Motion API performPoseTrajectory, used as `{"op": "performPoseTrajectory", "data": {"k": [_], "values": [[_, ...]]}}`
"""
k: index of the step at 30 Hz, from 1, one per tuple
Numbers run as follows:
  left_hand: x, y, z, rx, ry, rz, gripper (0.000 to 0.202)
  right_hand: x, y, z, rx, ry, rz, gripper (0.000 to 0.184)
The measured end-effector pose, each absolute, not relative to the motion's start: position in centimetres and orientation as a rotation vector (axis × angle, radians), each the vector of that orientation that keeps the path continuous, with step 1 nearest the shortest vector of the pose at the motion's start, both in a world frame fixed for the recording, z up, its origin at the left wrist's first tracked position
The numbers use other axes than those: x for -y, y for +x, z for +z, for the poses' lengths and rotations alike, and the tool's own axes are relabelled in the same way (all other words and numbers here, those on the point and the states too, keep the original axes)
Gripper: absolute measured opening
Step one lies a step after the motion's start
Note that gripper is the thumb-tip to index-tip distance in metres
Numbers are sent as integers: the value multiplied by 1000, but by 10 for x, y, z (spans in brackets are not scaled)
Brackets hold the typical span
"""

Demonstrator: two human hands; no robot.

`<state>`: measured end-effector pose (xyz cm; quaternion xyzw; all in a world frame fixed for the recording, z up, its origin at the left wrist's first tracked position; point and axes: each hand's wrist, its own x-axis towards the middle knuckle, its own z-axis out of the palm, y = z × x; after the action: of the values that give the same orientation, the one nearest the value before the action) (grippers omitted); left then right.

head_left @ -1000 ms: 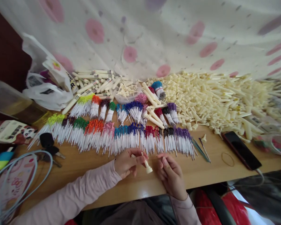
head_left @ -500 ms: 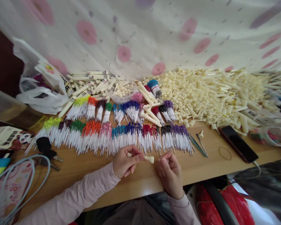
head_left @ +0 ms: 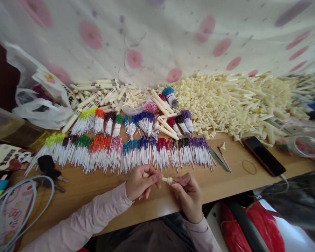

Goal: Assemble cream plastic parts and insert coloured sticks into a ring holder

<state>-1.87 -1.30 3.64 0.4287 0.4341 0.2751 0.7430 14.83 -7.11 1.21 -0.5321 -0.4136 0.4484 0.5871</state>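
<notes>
My left hand (head_left: 144, 182) is closed around a small cream plastic pen part (head_left: 167, 180), its flared end pointing right and its other end showing above the fingers. My right hand (head_left: 189, 196) is pinched at that flared end, thumb and forefinger meeting it; anything between these fingertips is too small to make out. Just beyond the hands lies a long row of pen refills (head_left: 136, 154) with white stems and coloured tops, sorted by colour. Behind them are more refills in bundles, some banded, among them purple refills (head_left: 187, 120).
Cream plastic parts (head_left: 225, 101) are heaped at the back right, and finished-looking pens (head_left: 94, 91) at the back left. To the right lie tweezers (head_left: 220, 159), a rubber band (head_left: 249, 167) and a phone (head_left: 264, 155). Keys (head_left: 52, 173) and a looped cable (head_left: 35, 196) are at left.
My right hand's fingertips have come left to the flared end of the pen part, closing the gap. My left hand still holds the part. The view has shifted slightly.
</notes>
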Motion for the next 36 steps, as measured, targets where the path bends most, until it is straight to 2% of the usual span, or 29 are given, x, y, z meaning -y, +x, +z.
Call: {"op": "performPoseTrajectory", "data": {"k": [4, 11, 14, 17, 20, 24, 27, 31, 36], "values": [[15, -19, 32, -927, 998, 562, 38, 70, 147, 13, 940, -1233, 1124, 35], [21, -17, 20, -987, 1075, 860, 30, 64, 143, 18, 956, -1222, 1259, 40], [18, -20, 23, -984, 1125, 795, 25, 64, 143, 16, 930, -1236, 1235, 40], [14, -22, 26, -959, 1161, 655, 37, 66, 144, 14, 934, -1233, 1231, 37], [13, -22, 26, -938, 1225, 562, 39, 68, 145, 11, 966, -1230, 1232, 34], [14, -21, 26, -1021, 1242, 661, 31, 67, 145, 10, 996, -1224, 1176, 32], [13, -22, 28, -991, 1214, 646, 43, 66, 145, 9, 994, -1184, 1171, 30], [12, -22, 30, -965, 1355, 506, 46, 66, 146, 8, 1050, -1175, 1148, 27], [15, -18, 26, -1048, 1426, 699, 30, 67, 147, 8, 1112, -1213, 1076, 26]]}}
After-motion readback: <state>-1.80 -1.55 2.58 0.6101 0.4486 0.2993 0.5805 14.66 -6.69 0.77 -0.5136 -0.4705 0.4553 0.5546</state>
